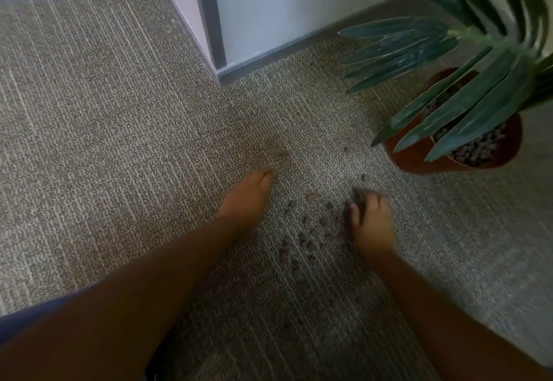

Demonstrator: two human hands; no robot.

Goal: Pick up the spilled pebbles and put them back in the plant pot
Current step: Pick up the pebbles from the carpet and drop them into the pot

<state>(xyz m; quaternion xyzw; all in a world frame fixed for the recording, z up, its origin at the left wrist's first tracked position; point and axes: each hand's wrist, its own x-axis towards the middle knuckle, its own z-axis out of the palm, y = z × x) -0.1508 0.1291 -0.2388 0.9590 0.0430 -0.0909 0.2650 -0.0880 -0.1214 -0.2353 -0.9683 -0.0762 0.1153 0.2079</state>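
Note:
Several small brown pebbles (305,232) lie scattered on the carpet between my two hands. My left hand (250,198) rests on the carpet with its fingers held together and flat, nothing visible in it. My right hand (371,222) is curled at the right edge of the pebble patch, its fingertips pressed among pebbles; whether it holds any is unclear. The terracotta plant pot (419,158) stands at the right, filled with pebbles (478,147) under long green leaves (449,87). A few stray pebbles (347,149) lie closer to the pot.
Grey-beige carpet (119,141) covers the floor. A wall corner with a dark baseboard (220,72) stands behind the spill. The leaves overhang the pot's opening.

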